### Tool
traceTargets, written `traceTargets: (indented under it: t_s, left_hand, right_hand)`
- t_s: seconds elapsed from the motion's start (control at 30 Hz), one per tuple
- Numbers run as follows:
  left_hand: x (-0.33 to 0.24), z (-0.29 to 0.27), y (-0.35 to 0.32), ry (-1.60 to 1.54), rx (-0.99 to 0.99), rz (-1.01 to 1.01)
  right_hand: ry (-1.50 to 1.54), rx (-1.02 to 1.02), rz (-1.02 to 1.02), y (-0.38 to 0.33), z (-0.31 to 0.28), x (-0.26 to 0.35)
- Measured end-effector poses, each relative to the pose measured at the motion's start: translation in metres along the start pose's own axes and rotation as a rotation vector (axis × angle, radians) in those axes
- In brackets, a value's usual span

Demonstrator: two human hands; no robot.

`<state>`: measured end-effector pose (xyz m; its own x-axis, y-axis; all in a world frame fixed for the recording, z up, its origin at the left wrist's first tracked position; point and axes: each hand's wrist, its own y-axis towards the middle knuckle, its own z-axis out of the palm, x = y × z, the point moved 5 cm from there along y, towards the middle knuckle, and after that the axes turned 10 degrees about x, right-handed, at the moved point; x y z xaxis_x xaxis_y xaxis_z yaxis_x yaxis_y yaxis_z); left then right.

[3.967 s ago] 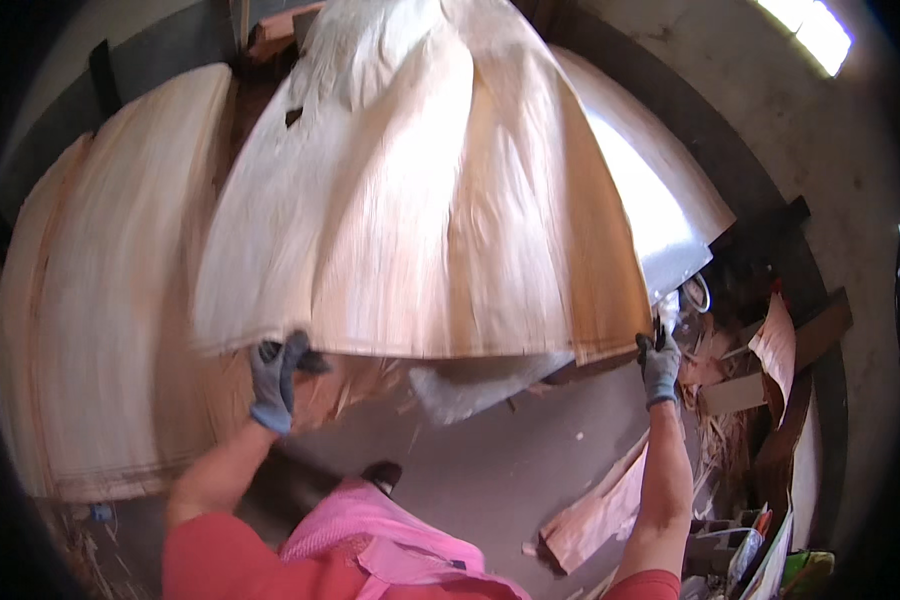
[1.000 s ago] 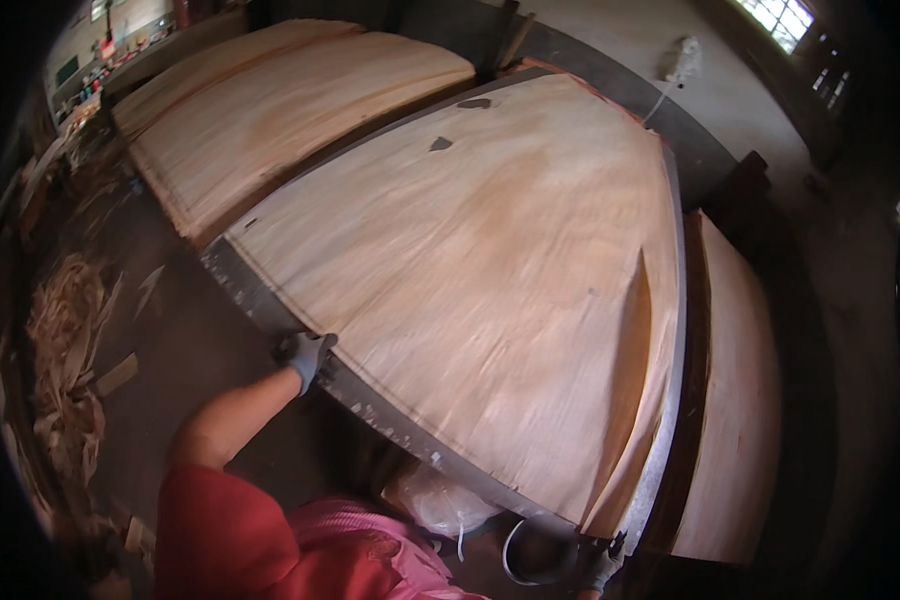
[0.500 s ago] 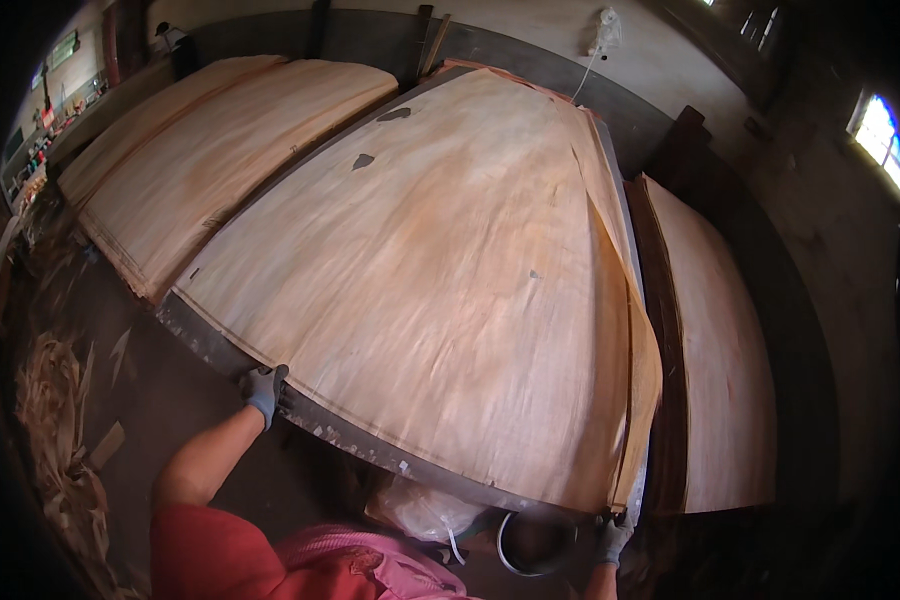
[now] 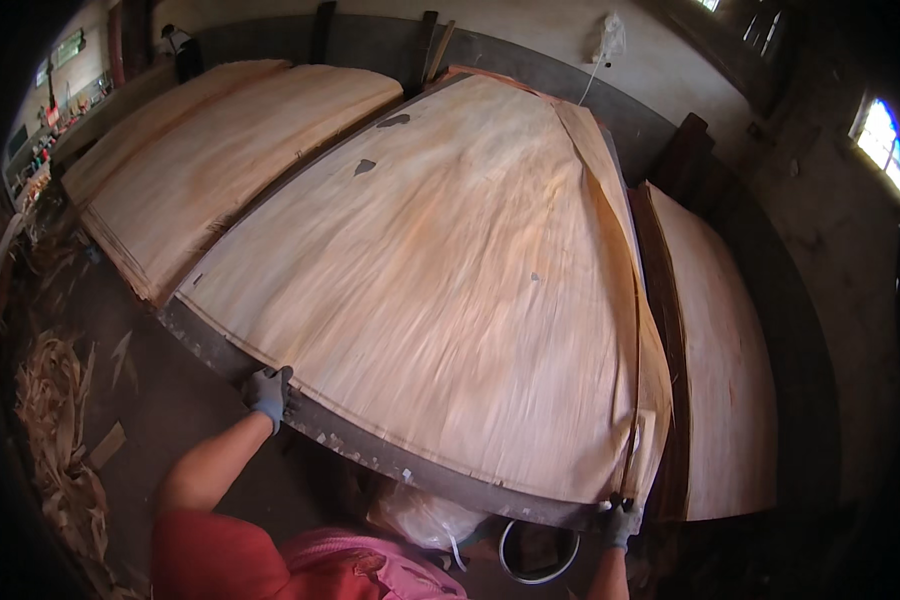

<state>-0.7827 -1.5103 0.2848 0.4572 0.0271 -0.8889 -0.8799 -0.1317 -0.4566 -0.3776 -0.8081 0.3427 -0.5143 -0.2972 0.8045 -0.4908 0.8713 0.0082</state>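
across the middle of the view, a large, thin sheet of pale tan wood veneer (image 4: pixel 420 280) lies spread over a flat, dark grey bench (image 4: pixel 407 474) with white flecks along its front edge. two dark, irregular gaps show near the sheet's far left edge, and a long, loose fold runs down its right side to the near corner. at the front edge, left of centre, is the person's left hand (image 4: pixel 268 391) in a grey glove; it is too dark there to tell whether the fingers grip the sheet or only touch it. the right hand (image 4: pixel 622 524), gloved alike, is closed on the sheet's near right corner, at the foot of the fold. beside the bench on the left lies a broad expanse of pale brown veneer (image 4: pixel 240 125); on the right, a pinkish tan veneer panel (image 4: pixel 725 350). below the front edge are a clear plastic bag (image 4: pixel 422 513) and a round, pale rim (image 4: pixel 507 560). curled, beige wood strips (image 4: pixel 60 430) lie heaped at lower left.
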Motion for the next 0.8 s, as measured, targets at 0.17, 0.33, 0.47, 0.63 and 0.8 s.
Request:
traceTargets:
  t_s: [0.17,0.33,0.47,0.63,0.8]
  left_hand:
    - [0.052,-0.077,0.039,0.082,-0.153,0.106]
    - [0.013,0.002,-0.042,-0.138,0.005,-0.159]
    - [0.012,-0.024,-0.02,-0.162,-0.051,-0.043]
    - [0.007,-0.017,-0.003,0.008,-0.056,0.01]
    - [0.016,-0.011,0.003,-0.025,0.026,-0.187]
  right_hand:
    - [-0.17,0.127,0.118,0.001,0.057,0.033]
    - [0.157,0.042,0.097,0.004,-0.004,-0.048]
    - [-0.238,0.06,0.122,-0.004,0.024,0.058]
    - [-0.307,0.05,0.265,-0.009,0.018,0.059]
    - [0.046,0.023,-0.076,-0.027,-0.014,-0.039]
